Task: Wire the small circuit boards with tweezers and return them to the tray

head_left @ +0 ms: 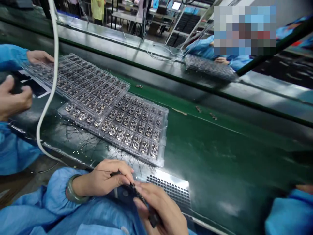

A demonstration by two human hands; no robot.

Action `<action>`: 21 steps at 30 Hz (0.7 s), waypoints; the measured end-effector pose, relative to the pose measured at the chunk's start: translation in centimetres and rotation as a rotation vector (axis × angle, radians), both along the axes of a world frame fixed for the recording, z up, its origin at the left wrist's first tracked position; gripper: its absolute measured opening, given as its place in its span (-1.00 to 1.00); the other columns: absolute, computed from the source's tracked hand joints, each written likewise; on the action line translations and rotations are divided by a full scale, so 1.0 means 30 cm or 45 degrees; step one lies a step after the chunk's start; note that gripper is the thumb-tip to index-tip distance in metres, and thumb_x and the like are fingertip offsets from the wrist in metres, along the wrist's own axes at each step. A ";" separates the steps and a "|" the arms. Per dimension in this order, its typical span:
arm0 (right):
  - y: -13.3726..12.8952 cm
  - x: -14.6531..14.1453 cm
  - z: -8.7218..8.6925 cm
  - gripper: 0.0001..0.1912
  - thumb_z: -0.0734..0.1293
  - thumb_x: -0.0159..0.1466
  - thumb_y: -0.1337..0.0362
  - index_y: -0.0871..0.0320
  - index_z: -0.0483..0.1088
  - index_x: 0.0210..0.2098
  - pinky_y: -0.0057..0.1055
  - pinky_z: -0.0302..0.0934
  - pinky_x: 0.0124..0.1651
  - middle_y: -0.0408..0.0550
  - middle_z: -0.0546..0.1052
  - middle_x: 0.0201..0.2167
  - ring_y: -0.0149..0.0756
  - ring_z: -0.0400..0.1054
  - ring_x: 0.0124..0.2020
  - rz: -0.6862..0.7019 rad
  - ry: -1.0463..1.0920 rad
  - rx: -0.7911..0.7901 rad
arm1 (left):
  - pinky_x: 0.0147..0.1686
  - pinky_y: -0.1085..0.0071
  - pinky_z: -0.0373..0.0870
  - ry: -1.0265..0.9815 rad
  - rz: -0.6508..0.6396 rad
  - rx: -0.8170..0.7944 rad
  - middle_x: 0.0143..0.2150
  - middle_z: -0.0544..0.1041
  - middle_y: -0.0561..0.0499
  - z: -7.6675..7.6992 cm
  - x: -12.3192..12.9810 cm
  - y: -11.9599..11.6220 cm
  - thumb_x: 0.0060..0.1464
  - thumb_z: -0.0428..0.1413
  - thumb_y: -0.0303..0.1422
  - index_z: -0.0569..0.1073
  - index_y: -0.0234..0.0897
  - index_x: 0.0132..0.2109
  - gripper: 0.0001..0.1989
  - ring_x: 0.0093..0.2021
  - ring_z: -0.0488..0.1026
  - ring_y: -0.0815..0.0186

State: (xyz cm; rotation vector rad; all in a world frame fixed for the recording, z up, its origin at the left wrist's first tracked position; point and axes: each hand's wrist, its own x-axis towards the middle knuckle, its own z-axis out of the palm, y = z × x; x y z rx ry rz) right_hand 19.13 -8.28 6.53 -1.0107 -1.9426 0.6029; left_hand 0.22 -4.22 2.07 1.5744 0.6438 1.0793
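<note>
Pinched narrow, L hand (107, 178) has thumb & index nearly together at the near end of a dark part (153, 219); R hand (162, 204) is curled round the same part, fingers closed on it, w/ fingertips of both hands meeting. Part is held just off the bench's near edge, low center; can't tell if it's one pc or several.

L to R: co-worker's hand (14, 99), fingers curled, is near the bench; another hand (40, 57) is on the far L end of the upper tray (85, 85). White cable (55, 65) hangs in front. Upper tray, clear w/ small boards, overlaps the lower tray (137, 120), same type. Thin black wires (78, 133) lie along the lower tray's near side. Sheet w/ dark squares (171, 187) is just beyond R hand. Few small loose bits (198, 109) on the green bench (207, 156). Blue sleeve (288, 212) at far R.
</note>
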 end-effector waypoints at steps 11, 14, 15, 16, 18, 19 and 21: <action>0.026 -0.042 0.008 -0.76 0.33 0.19 0.49 0.12 0.45 -0.18 -0.42 0.45 -0.34 0.05 0.60 -0.30 -0.22 0.53 -0.29 0.002 -0.041 0.028 | -0.12 0.30 0.46 -0.148 0.012 -0.040 -0.29 0.60 -0.11 -0.016 -0.055 -0.012 0.18 0.12 -0.41 0.52 -0.27 -0.15 -0.89 -0.24 0.53 0.26; 0.035 -0.036 0.012 -0.70 0.32 0.18 0.50 0.11 0.45 -0.11 -0.39 0.46 -0.31 0.06 0.61 -0.28 -0.19 0.55 -0.27 -0.077 -0.124 0.164 | -0.19 0.38 0.51 -0.415 -0.080 -0.447 -0.04 0.55 -0.14 -0.028 -0.050 -0.025 0.10 0.23 -0.31 0.38 -0.16 0.09 -0.59 -0.16 0.54 0.27; 0.040 -0.036 0.011 -0.66 0.33 0.17 0.50 0.12 0.44 -0.07 -0.38 0.47 -0.29 0.08 0.62 -0.25 -0.17 0.55 -0.26 -0.105 -0.184 0.251 | -0.24 0.40 0.53 -0.491 -0.125 -0.573 0.00 0.52 -0.17 -0.024 -0.046 -0.027 0.08 0.23 -0.24 0.34 -0.17 0.12 -0.52 -0.15 0.55 0.26; 0.045 -0.039 0.008 -0.63 0.33 0.17 0.49 0.14 0.44 -0.04 -0.36 0.47 -0.27 0.10 0.61 -0.22 -0.15 0.55 -0.24 -0.131 -0.250 0.342 | -0.28 0.42 0.53 -0.541 -0.169 -0.659 -0.01 0.51 -0.18 -0.015 -0.042 -0.027 0.07 0.23 -0.17 0.33 -0.19 0.12 -0.49 -0.16 0.55 0.25; 0.056 -0.056 0.002 -0.63 0.31 0.20 0.48 0.19 0.44 0.00 -0.35 0.47 -0.26 0.17 0.60 -0.16 -0.12 0.55 -0.21 -0.145 -0.390 0.486 | -0.33 0.45 0.52 -0.535 -0.215 -0.731 -0.14 0.54 -0.15 0.013 -0.037 -0.023 0.06 0.19 -0.06 0.39 -0.28 0.03 -0.51 -0.24 0.55 0.28; 0.061 -0.068 -0.001 -0.66 0.29 0.22 0.46 0.22 0.44 -0.01 -0.35 0.47 -0.29 0.19 0.59 -0.14 -0.11 0.55 -0.22 -0.132 -0.444 0.522 | -0.33 0.48 0.50 -0.482 -0.179 -0.736 -0.24 0.55 -0.10 0.029 -0.036 -0.020 0.07 0.17 -0.05 0.42 -0.31 -0.03 -0.54 -0.29 0.54 0.31; 0.068 -0.091 -0.006 -0.72 0.27 0.26 0.43 0.27 0.46 -0.05 -0.37 0.47 -0.32 0.23 0.57 -0.11 -0.14 0.55 -0.24 -0.063 -0.498 0.524 | -0.34 0.53 0.46 -0.315 0.011 -0.734 -0.36 0.52 0.00 0.058 -0.041 -0.013 0.11 0.15 -0.09 0.47 -0.33 -0.17 -0.64 -0.37 0.48 0.39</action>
